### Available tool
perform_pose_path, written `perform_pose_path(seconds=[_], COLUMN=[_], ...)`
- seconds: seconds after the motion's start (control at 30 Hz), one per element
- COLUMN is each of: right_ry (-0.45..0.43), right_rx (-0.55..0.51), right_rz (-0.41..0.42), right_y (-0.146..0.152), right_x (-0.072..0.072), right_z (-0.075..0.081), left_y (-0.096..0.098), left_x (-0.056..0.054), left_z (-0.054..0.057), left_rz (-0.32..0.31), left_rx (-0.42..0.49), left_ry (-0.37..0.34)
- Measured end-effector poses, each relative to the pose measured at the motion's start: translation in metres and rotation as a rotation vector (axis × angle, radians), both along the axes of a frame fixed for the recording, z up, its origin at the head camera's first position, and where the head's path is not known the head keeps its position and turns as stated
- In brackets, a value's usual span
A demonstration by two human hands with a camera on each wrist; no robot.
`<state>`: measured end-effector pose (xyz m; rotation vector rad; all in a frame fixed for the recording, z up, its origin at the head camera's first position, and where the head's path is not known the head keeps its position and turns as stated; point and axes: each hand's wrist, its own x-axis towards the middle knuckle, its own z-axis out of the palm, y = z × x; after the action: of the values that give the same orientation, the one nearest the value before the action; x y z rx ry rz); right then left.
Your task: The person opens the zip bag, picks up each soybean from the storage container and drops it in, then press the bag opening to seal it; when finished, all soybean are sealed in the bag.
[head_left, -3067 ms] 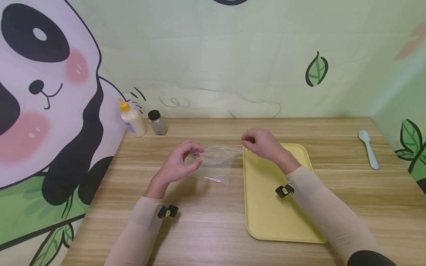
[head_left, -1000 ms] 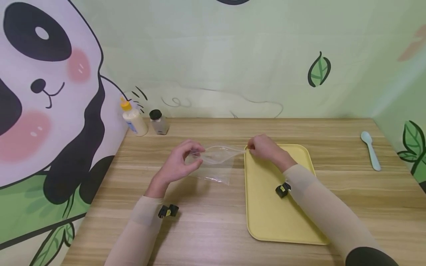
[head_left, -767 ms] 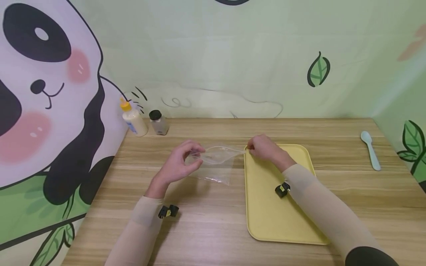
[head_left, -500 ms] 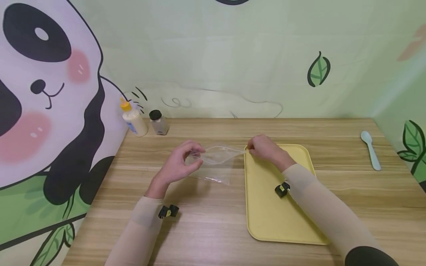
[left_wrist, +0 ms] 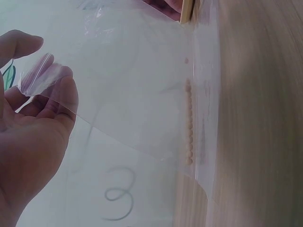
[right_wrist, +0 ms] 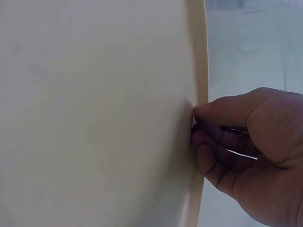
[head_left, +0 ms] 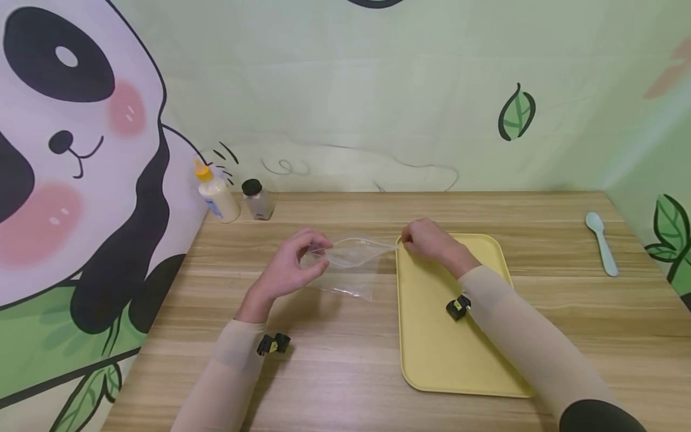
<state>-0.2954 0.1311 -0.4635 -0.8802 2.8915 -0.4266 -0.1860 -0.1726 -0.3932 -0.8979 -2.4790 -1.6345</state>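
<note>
A clear plastic zip bag [head_left: 351, 273] stands with its mouth spread in a lens shape, left of the yellow tray [head_left: 453, 342]. My left hand [head_left: 291, 261] holds the left end of the mouth between curved fingers and thumb. Through the plastic in the left wrist view, fingers [left_wrist: 66, 92] show, along with a row of small round tan pieces [left_wrist: 189, 123] near the bag's bottom edge. My right hand [head_left: 429, 241] pinches the right corner of the bag over the tray's far left corner; in the right wrist view its fingertips are close to the tray rim [right_wrist: 201, 56].
At the back left of the wooden table [head_left: 345, 372] stand a bottle with a yellow nozzle [head_left: 218, 198] and a small jar with a black lid [head_left: 258, 201]. A pale blue spoon [head_left: 601, 246] lies at the right. A panda-printed cloth [head_left: 335, 108] hangs behind.
Compared with about three seconds ago, my right hand is slightly lower and further right, its fingers curled in more. Over the last second neither hand nor the bag has visibly moved.
</note>
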Motion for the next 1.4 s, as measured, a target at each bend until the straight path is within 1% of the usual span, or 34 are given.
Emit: perform_pose_path(seconds=[0.17,0.37,0.63,0.97,1.23,1.4], right_ry=[-0.011,-0.013,-0.010,0.029,0.004,0.045], right_rx=[-0.018,-0.044,-0.050,-0.082,-0.129,-0.148], right_rz=[-0.006,-0.026,-0.044,-0.037,-0.063,-0.045], right_y=[0.001,0.003,0.006,0.007,0.008,0.007], right_x=[0.001,0.001,0.004,0.009,0.016,0.019], right_z=[0.001,0.003,0.009,0.020,0.033,0.041], left_y=[0.000,0.001,0.001,0.002,0.001,0.002], left_x=[-0.001,-0.001,-0.001,0.000,0.000,0.000], left_z=[0.000,0.001,0.002,0.001,0.001,0.002], left_rz=[0.001,-0.003,-0.008,-0.004,-0.009,0.000], left_rx=[-0.006,-0.012,-0.007,-0.014,-0.009,-0.023], left_ry=[-0.006,0.003,0.006,0.009,0.001,0.002])
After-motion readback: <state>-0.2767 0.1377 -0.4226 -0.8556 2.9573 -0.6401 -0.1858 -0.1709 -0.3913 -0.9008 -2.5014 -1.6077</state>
